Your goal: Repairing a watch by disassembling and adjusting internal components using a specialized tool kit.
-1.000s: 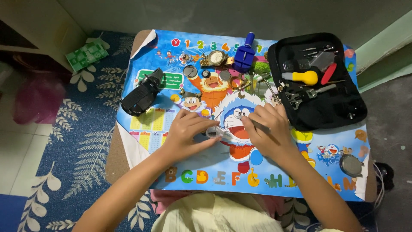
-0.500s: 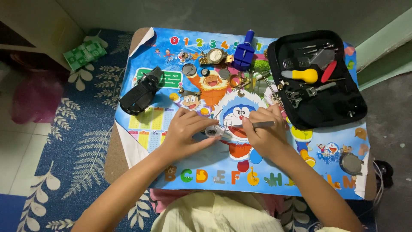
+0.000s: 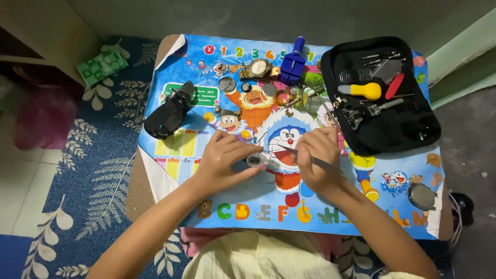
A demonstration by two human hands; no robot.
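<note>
My left hand (image 3: 225,157) rests on the cartoon table mat (image 3: 217,206) and pinches a small round watch part (image 3: 254,160) at its fingertips. My right hand (image 3: 318,160) holds thin metal tweezers (image 3: 289,151), whose tip points left toward that part, a short gap away. Both hands meet at the middle of the mat, just in front of me.
An open black tool case (image 3: 382,98) with a yellow-handled tool (image 3: 361,91) lies at the back right. A gold wristwatch (image 3: 258,67), a blue tool (image 3: 293,62), small round parts and a black strap-like device (image 3: 168,113) lie along the back. A round lid (image 3: 422,196) sits right.
The tweezers' tip has swung a little upward and left, closer to the part held by my left hand. My left hand has hardly moved.
</note>
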